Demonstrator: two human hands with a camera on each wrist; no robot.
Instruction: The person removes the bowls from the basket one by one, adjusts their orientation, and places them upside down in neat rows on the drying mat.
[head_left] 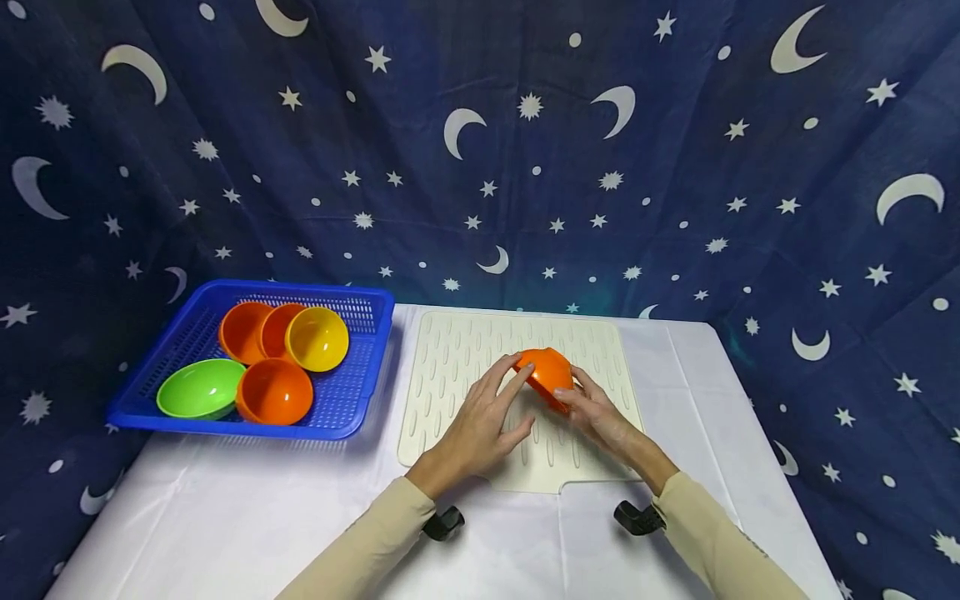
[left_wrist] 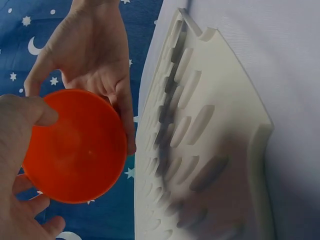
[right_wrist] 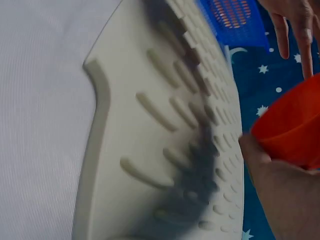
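An orange bowl [head_left: 550, 372] is tilted on its side above the ribbed cream mat [head_left: 450, 400]. My right hand [head_left: 603, 421] grips it, with the thumb at the rim and the fingers round the outside. On the other side, my left hand [head_left: 480, 421] has its fingers extended to the bowl's upper left part, its thumb standing away from it. The left wrist view looks into the hollow of the bowl [left_wrist: 77, 150], which shows nothing inside. From the right wrist, part of the bowl [right_wrist: 292, 125] is cut off by the frame edge.
A blue plastic basket [head_left: 367, 367] stands at the left with several bowls in it: orange ones [head_left: 275, 392], a yellow one [head_left: 317, 339] and a green one [head_left: 198, 389]. White cloth [head_left: 247, 517] covers the table. Behind hangs a dark blue curtain [head_left: 420, 75] with moons and stars.
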